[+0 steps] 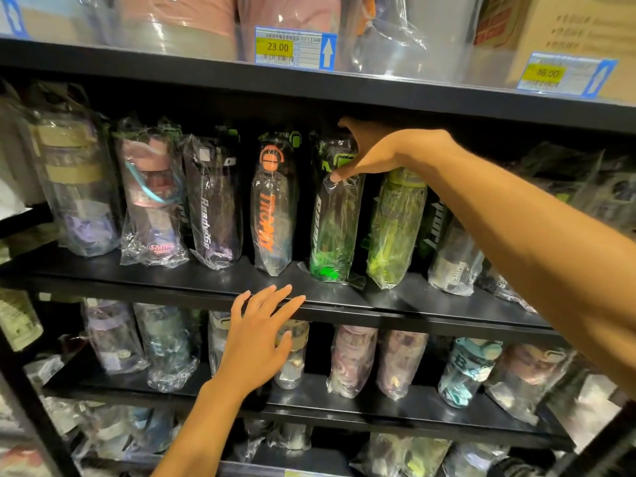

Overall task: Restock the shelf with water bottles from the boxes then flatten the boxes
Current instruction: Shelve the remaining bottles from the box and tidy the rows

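A row of plastic-wrapped water bottles stands on the black middle shelf (213, 280). My right hand (375, 153) grips the top of a dark bottle with green base (334, 222), thumb on its front, fingers curled over the cap. To its left stands a bottle with orange lettering (272, 208), to its right a lime-green bottle (395, 228). My left hand (261, 339) hovers with fingers spread and straight, its fingertips at the front edge of the middle shelf, holding nothing. No boxes are in view.
The shelf below (344, 404) holds more wrapped bottles, pink, teal and clear. The top shelf carries wrapped goods, a cardboard box (568, 32) at right and price tags (296, 48). A black upright post (27, 401) runs down the left.
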